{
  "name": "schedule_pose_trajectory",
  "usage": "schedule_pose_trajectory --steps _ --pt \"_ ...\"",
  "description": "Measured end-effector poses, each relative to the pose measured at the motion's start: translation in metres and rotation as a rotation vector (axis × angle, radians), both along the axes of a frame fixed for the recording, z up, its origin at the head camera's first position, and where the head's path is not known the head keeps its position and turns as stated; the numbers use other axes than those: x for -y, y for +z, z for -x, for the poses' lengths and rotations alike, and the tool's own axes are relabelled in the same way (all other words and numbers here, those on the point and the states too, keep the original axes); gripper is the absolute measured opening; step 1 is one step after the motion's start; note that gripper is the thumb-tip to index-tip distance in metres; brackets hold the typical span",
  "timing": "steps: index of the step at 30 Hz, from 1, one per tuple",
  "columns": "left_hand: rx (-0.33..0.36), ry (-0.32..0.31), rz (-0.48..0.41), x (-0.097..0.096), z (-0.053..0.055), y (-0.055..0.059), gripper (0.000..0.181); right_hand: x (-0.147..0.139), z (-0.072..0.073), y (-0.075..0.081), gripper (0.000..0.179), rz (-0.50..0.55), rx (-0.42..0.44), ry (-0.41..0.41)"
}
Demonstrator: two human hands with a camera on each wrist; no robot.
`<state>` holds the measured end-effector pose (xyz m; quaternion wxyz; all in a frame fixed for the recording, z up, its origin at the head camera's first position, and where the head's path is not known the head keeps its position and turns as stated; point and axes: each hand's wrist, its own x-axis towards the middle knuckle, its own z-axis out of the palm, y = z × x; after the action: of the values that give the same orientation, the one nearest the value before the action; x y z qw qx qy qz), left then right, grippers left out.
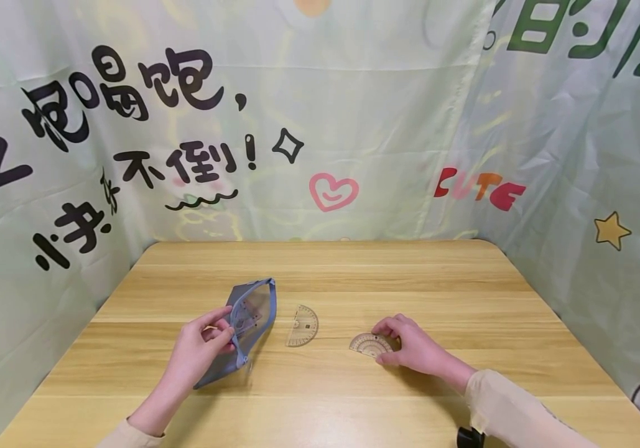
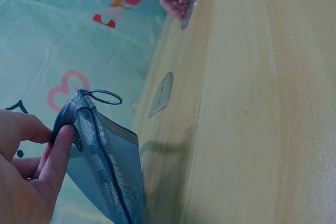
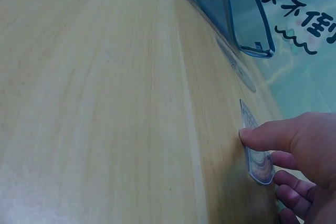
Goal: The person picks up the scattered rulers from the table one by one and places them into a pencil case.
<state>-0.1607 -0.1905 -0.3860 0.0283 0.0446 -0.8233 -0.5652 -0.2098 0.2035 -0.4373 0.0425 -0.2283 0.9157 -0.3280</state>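
My left hand [image 1: 199, 347] pinches the zippered rim of a blue zip pouch [image 2: 115, 153], which stands with its mouth spread wide. Through the mouth shows a clear ruler-like piece [image 1: 245, 318] with printed markings, partly hidden by the pouch wall. My right hand [image 1: 416, 346] holds a clear semicircular protractor [image 3: 259, 162] between thumb and fingers, low over the table, its right part hidden by the fingers. Between the pouch and that hand a second clear protractor [image 1: 304, 326] lies flat on the wood, straight edge toward the pouch.
The wooden table [image 1: 320, 410] reaches back to a printed fabric curtain [image 1: 331, 124], which also hangs along both sides. A small black object [image 1: 469, 437] shows beneath the right sleeve at the front edge of the head view.
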Motion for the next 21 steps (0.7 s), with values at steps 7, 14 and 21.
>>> schedule_pose_trajectory --steps 7,14,21 --pt "0.003 0.003 -0.007 0.0005 0.0003 0.0001 0.048 0.0002 -0.0009 -0.0007 0.048 0.016 -0.006 0.000" --pt "0.001 0.005 -0.014 0.0010 -0.0002 -0.0009 0.048 -0.0006 -0.0005 -0.0030 0.048 0.054 -0.012 0.010" --pt "0.000 0.000 -0.014 0.0017 -0.0009 -0.0014 0.048 -0.0001 0.0011 -0.0024 0.048 0.073 -0.003 0.023"
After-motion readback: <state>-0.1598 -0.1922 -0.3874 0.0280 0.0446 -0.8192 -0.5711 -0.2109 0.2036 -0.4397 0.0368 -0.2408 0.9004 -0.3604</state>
